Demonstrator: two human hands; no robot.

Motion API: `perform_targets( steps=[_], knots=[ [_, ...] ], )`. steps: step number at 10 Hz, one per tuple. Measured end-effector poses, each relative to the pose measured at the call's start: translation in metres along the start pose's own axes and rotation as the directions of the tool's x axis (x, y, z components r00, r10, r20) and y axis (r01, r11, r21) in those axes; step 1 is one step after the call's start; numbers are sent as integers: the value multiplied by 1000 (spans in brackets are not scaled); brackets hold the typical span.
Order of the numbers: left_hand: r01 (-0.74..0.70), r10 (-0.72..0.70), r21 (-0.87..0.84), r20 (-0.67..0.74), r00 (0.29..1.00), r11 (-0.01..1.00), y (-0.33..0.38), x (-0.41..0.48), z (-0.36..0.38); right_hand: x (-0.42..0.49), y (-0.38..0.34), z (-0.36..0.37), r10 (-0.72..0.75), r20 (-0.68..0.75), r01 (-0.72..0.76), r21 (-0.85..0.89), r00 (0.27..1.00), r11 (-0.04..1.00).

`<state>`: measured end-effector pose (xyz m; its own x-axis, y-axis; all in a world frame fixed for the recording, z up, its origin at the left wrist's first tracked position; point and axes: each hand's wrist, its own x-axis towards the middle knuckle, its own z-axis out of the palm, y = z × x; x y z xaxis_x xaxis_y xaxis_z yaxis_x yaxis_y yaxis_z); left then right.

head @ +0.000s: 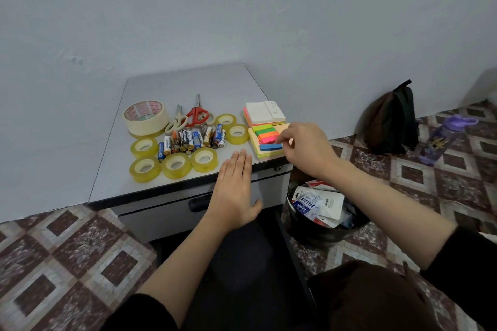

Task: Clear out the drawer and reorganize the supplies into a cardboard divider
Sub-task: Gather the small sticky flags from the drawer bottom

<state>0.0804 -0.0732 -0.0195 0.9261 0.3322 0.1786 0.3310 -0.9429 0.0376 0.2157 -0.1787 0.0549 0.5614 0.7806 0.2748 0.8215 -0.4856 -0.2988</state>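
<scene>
- Our right hand (304,148) is at 3 o'clock on the desk (188,83). Its grip is closed on a blue strip (270,146), pinched at one end. The strip lies on top of the sticky notes (265,113).
- Our left hand (234,185) is flat over the desk's front edge, at 6 o'clock. Its grip is open and holds nothing.
- The batteries (188,140) sit in the middle. The small tape rolls (176,165) lie around them, mostly from 7 to 9 o'clock. The scissors (197,115) are at 12 o'clock.
- The drawer (150,220) front is just below the desk top. A bin (322,234) full of wrappers stands at 4 o'clock.
- We think the clearing out is mostly done and we are sorting things into groups.
- We cannot see a cardboard divider. Next we need to line up the blue strip with the other colour strips, then fetch the divider.
</scene>
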Motion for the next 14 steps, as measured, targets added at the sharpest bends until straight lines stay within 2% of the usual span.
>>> perform_targets(
  steps=[2, 9, 11, 12, 13, 14],
  knots=[
    [6, -6, 10, 23, 1000, 1000, 1, 0, -1, -12, -2, 11, -37, 48, 40, -77, 998, 996],
    [1, -2, 9, 29, 1000, 1000, -1, 0, 3, -7, -8, 26, -51, 36, 55, -93, 998, 994],
    [12, -12, 0, 63, 998, 1000, 0, -4, 0, -23, -15, 25, -17, -5, 17, -19, 1000, 1000],
    [-29, 29, -123, 4, 1000, 992, 0, -30, 3, -47, -27, 31, -3, -10, 4, 68, 1000, 998],
    [25, -29, -294, -9, 1000, 955, 6, -72, 11, -78, -38, 50, -26, 87, 14, 135, 996, 991],
    [151, -86, -321, 209, 974, 935, 6, -117, 32, -116, -50, 84, -83, 250, 50, 134, 965, 990]
  ],
)
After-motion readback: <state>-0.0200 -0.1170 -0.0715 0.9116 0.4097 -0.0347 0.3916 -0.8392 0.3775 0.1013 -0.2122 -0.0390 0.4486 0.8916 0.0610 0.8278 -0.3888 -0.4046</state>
